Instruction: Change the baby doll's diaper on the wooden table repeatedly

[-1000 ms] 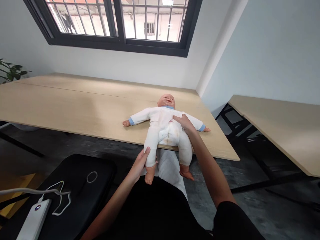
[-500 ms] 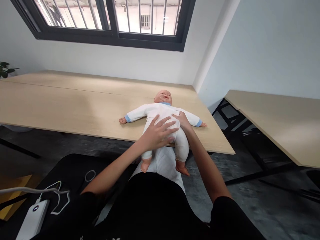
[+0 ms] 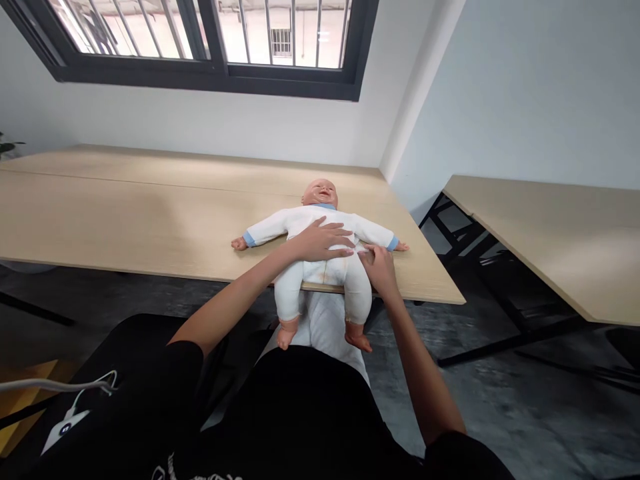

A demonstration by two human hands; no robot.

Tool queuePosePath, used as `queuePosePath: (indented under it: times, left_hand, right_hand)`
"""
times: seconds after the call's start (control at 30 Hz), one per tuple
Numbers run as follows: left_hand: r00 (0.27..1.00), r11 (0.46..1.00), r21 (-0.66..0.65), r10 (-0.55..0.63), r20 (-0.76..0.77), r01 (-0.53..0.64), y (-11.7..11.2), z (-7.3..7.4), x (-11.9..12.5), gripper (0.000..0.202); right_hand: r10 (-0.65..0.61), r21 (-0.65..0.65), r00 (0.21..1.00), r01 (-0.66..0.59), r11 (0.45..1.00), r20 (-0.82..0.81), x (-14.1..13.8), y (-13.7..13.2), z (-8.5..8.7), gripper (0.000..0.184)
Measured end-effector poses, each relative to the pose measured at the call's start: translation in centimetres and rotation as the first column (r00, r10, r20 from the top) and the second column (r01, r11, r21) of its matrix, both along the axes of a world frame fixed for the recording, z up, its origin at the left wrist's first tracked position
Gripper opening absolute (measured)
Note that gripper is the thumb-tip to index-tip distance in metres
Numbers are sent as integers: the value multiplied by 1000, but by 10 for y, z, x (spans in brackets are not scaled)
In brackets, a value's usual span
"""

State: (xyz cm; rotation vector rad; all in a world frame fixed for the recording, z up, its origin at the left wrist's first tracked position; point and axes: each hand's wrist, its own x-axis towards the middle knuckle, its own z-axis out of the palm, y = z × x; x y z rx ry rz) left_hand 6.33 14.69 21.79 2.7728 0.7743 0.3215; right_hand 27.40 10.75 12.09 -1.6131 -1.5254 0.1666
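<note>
A baby doll (image 3: 300, 219) lies face up on the wooden table (image 3: 175, 227), its arms stretched out sideways and its lower legs hanging over the front edge. It wears a white outfit with blue collar and cuffs. Across its belly rests my left hand (image 3: 324, 241), flat with the fingers spread. At the doll's side, by its hip, my right hand (image 3: 380, 268) has thumb and fingers closed on the edge of the white top. Part of the doll's waist is hidden under my left hand.
To the right stands a second table (image 3: 550, 227) on black legs, across a gap. A black chair (image 3: 145, 327) is at my left, with a white power bank (image 3: 65, 430) and cable on it. Behind the doll's table are a wall and a barred window (image 3: 280, 73).
My left hand has moved up from the doll's crotch onto its belly. My right hand has shifted down and outward to its side, closing on the top's edge.
</note>
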Motion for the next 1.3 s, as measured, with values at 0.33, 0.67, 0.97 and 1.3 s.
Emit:
queuePosePath:
  times: [0.33, 0.67, 0.97, 1.3]
  left_hand:
    - [996, 986, -169, 25, 80, -11, 34, 3, 2, 46]
    - [991, 975, -219, 56, 120, -29, 41, -7, 0, 47]
    - [985, 971, -237, 64, 160, -25, 42, -10, -1, 45]
    - [983, 969, -247, 75, 169, -32, 40, -9, -1, 46]
  right_hand:
    - [3, -49, 996, 2, 999, 94, 7, -10, -6, 32]
    - [95, -56, 988, -89, 995, 121, 1, -1, -6, 17]
    - [10, 0, 932, -11, 1000, -364, 3, -8, 3, 32]
    - [59, 114, 635, 46, 992, -770, 7, 2, 4, 43]
